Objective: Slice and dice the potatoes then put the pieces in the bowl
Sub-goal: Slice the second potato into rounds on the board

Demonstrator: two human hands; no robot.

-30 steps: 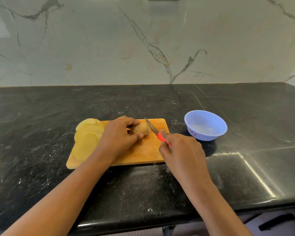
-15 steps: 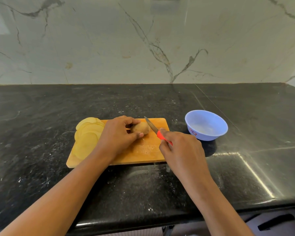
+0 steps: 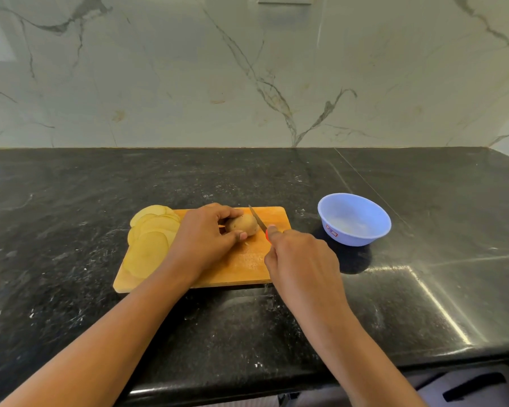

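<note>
One small potato [image 3: 244, 224] sits on the cutting board [image 3: 247, 268]. My left hand [image 3: 203, 239] is curled round it, thumb and fingertips pinching its sides. My right hand [image 3: 301, 259] is wrapped round the knife [image 3: 257, 221], with the blade against the potato's right end. I'd tuck the left fingertips back, keep the blade upright and cut thin. The slices [image 3: 150, 245] are heaped at the board's left end. The bowl [image 3: 356, 235], off to the right, looks empty.

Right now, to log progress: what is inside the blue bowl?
The blue bowl shows only its bare, pale bottom, with no pieces in it. Its near inner wall is hidden behind the rim.
</note>
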